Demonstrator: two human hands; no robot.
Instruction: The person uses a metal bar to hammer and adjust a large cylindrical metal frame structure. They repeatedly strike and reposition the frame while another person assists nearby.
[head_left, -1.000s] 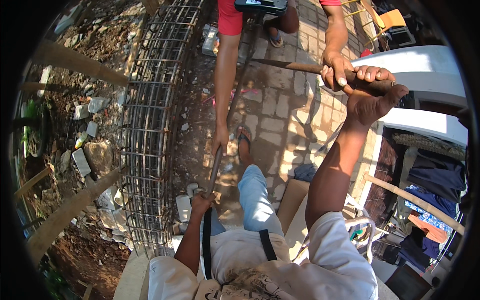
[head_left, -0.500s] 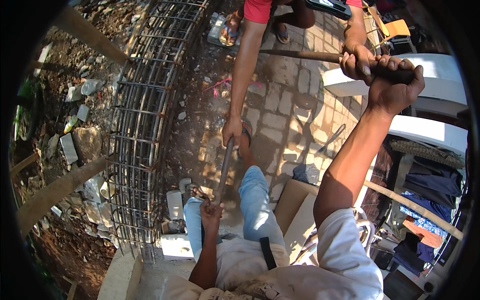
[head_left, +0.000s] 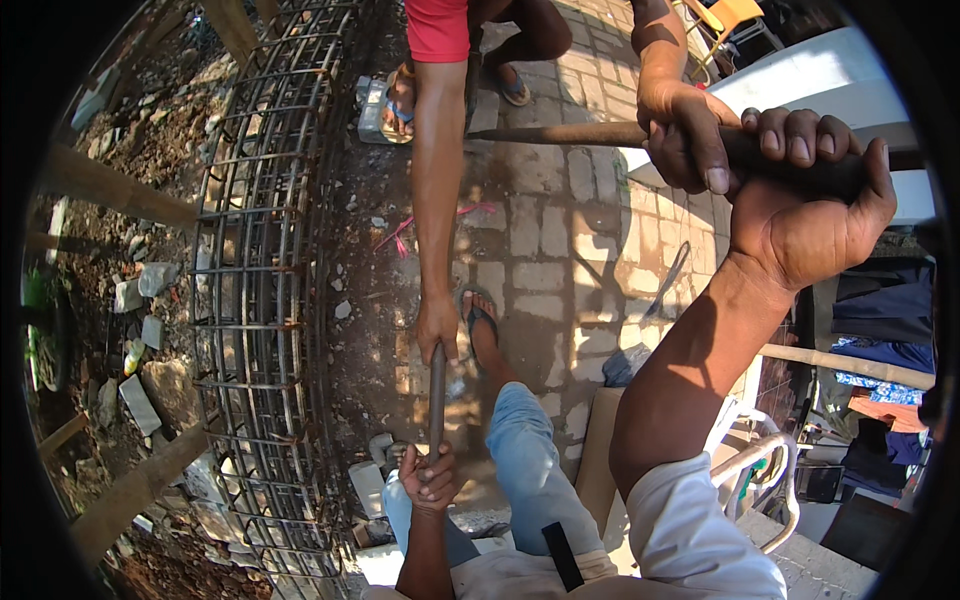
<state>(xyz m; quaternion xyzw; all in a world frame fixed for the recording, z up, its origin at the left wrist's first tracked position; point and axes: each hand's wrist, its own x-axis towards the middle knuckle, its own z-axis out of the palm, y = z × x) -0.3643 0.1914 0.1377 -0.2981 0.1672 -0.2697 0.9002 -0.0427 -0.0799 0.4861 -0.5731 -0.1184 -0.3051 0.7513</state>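
Bar (head_left: 570, 133), dark, tapered: extended across the upper right, its thick end clenched in the person's right hand (head_left: 800, 225), beside a co-worker's gripping hand (head_left: 685, 125). Rod (head_left: 438, 400), slim: ran from the co-worker's other hand (head_left: 437, 325) to the person's left hand (head_left: 428, 486), whose fingers seemingly curled around its near end. Rebar cage (head_left: 262, 325): lay to the left.

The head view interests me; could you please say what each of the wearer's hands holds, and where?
The right hand grips a tapered brown bar at its thick end; the left hand holds a thin dark rod at its lower end.
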